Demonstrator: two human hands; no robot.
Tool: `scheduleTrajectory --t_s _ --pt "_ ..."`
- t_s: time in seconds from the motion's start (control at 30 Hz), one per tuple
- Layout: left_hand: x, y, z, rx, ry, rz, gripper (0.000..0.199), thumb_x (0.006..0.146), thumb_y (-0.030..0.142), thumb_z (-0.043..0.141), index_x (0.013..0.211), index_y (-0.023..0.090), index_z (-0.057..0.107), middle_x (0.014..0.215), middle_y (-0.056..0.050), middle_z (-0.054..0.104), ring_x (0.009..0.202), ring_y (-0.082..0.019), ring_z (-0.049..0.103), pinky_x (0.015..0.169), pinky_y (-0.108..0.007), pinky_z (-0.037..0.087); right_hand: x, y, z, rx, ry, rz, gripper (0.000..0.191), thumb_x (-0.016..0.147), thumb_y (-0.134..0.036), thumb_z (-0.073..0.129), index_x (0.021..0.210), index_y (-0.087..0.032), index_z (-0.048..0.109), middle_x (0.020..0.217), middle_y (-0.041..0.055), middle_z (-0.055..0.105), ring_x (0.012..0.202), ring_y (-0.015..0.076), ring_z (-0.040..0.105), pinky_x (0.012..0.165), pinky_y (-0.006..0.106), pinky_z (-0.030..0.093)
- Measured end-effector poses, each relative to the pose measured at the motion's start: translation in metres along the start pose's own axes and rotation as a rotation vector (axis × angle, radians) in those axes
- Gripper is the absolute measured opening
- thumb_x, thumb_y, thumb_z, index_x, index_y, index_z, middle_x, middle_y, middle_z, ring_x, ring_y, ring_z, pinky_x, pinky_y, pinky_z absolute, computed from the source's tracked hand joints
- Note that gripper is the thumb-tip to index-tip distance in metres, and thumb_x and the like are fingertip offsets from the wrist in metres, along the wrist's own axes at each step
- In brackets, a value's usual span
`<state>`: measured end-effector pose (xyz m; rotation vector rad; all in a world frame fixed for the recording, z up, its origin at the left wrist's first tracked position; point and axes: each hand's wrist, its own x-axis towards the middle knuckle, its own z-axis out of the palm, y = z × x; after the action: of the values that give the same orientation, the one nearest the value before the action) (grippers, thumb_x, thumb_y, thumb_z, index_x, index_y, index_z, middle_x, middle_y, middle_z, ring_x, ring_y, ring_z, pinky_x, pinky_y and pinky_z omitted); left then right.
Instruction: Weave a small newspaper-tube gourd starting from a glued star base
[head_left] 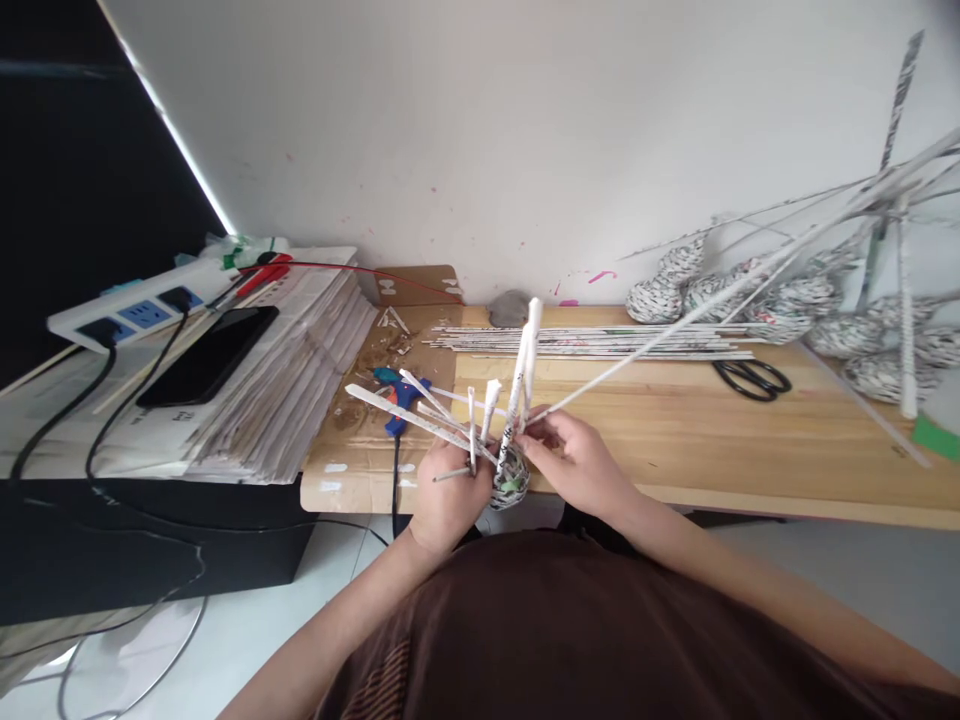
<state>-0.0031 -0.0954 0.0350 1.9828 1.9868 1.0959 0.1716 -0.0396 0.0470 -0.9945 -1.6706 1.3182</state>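
Close to my body, at the table's front edge, is a small woven paper basket with several rolled-paper stakes standing out of its rim. My left hand is closed around the basket's left side, stakes poking out between and past its fingers. On the other side, my right hand pinches a long rolled-paper strip close to the rim. That strip runs up to the right, over the table. The fingertips partly hide the weave where the strip meets the stakes.
Behind the basket lie a bundle of paper rolls and black-handled scissors. Several woven paper pieces stand back right. A blue glue gun rests on cardboard. Left are a newspaper stack, a phone and a power strip.
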Motion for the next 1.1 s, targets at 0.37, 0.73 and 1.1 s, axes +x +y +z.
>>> scheduleTrajectory --t_s 0.37,0.73,1.1 --pt "0.002 0.003 -0.002 -0.027 -0.005 0.039 0.019 0.079 0.013 0.058 0.087 0.019 0.074 0.088 -0.006 0.076 0.087 -0.024 0.07 0.08 -0.034 0.053 -0.008 0.002 0.007 -0.26 0.115 -0.194 0.015 0.087 -0.02 0.058 0.1 -0.02 0.066 0.087 0.0052 0.072 0.076 0.0186 0.068 0.074 0.031 0.054" --pt "0.0 0.001 0.001 -0.083 0.007 0.056 0.023 0.08 0.007 0.054 0.087 0.018 0.072 0.09 -0.006 0.075 0.087 -0.022 0.068 0.081 -0.034 0.052 -0.009 0.004 -0.006 -0.091 -0.101 0.074 0.031 0.088 -0.049 0.063 0.09 -0.019 0.065 0.085 0.0038 0.067 0.076 0.0161 0.061 0.068 0.027 0.049" --pt "0.0 0.005 -0.001 -0.08 -0.01 0.013 0.023 0.081 0.007 0.053 0.086 0.019 0.072 0.092 -0.005 0.075 0.092 -0.022 0.067 0.088 -0.035 0.051 -0.006 -0.014 -0.017 -0.409 -0.322 0.125 0.024 0.085 -0.035 0.06 0.069 -0.017 0.063 0.07 0.0004 0.064 0.066 0.0135 0.055 0.062 0.025 0.039"
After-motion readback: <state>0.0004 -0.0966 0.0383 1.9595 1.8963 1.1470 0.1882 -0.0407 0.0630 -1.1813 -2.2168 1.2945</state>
